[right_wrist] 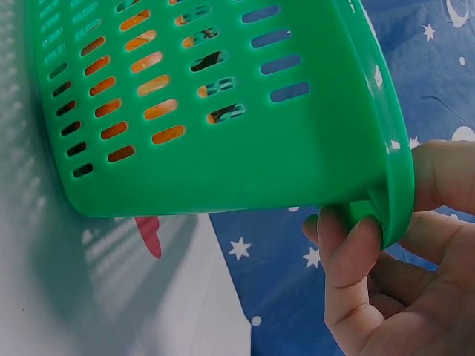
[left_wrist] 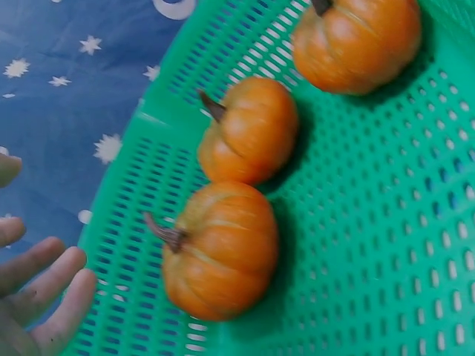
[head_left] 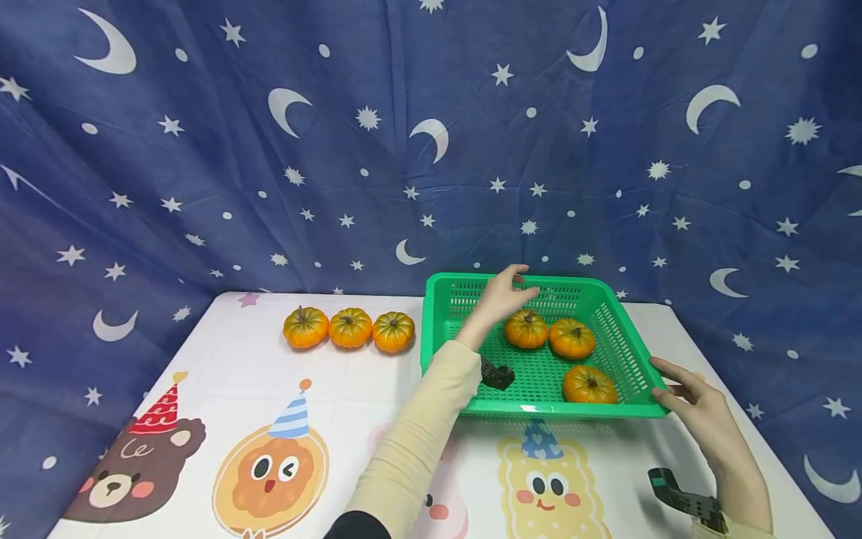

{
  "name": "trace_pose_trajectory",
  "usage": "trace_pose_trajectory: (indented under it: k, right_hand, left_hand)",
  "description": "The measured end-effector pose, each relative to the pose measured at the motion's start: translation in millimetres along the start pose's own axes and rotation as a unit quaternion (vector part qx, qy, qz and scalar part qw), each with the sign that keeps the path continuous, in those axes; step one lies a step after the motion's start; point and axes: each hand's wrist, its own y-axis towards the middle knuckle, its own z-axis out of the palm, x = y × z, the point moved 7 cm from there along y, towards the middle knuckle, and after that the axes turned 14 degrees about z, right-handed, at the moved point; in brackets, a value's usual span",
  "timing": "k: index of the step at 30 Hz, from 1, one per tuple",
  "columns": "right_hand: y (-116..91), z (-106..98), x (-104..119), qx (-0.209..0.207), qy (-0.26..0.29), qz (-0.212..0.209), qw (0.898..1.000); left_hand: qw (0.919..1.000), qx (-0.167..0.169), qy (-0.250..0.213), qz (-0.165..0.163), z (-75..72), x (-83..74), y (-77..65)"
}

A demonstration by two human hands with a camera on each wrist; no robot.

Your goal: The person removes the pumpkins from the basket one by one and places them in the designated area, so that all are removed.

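Gripping one basket (head_left: 498, 407), three pumpkins (head_left: 572, 339) inside

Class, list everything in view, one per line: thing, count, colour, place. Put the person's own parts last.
Backdrop: one, blue with pale moons and stars, behind
Cloth: one, white with cartoon prints, below
Basket: one, green, right side
Pumpkins inside: three, orange, in the basket
Pumpkins outside: three, yellow-orange, row left of basket
Devices: two, black, one by each wrist
Sleeves: two, cream, forearms
Left hand: one, bare, above basket
Right hand: one, bare, gripping basket's near-right corner
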Motion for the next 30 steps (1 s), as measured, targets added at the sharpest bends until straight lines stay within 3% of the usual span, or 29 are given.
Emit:
trace_pose_trajectory:
  k: [8,13,20,30]
  right_hand:
    - [-0.2,-1.6,-3.2,0.002,-0.003,0.007,1.0]
    - [0.5,-1.7,-4.6,0.0,-0.004,0.008,1.0]
    - [0.8,-0.5,-3.2,-0.003,0.0,-0.003,1.0]
    - [1.2,1.7,-0.5,-0.005,0.003,-0.009,1.0]
  left_hand:
    - [0.9998,0.017,0.005,-0.01,16.1,12.9,0.4]
    - [0.9985,0.037,0.04,-0.002,23.4,17.1,0.6]
    - [0.9969,0.057,0.055,0.008,26.0,23.4,-0.8]
    - [0.9927,0.08,0.09,-0.011,28.2,31.6,-3.3]
